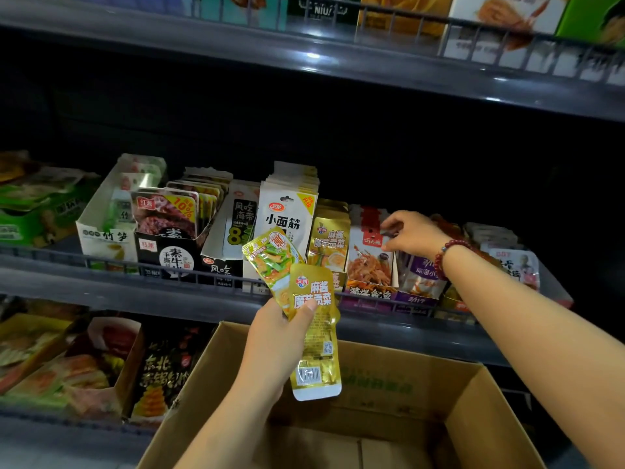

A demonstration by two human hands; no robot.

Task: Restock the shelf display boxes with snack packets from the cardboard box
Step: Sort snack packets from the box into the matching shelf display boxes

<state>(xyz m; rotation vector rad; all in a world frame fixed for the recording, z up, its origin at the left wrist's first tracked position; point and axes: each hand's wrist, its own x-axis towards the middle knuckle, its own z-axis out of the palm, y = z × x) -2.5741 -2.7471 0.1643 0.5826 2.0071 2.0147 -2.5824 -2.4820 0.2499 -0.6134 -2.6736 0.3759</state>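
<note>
Head view: above the carton (473,394), the left hand (270,336) grips two gold packets (313,319) fanned ready for the matching gold box (329,245) just behind, while the right hand (414,233) pinches a red packet (370,238) beside that box, seemingly straightening it.

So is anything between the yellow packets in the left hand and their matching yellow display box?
Nothing visible blocks it. The left hand holds the yellow packets just below the yellow display box; the right hand works the neighbouring red-and-white packets.
</note>
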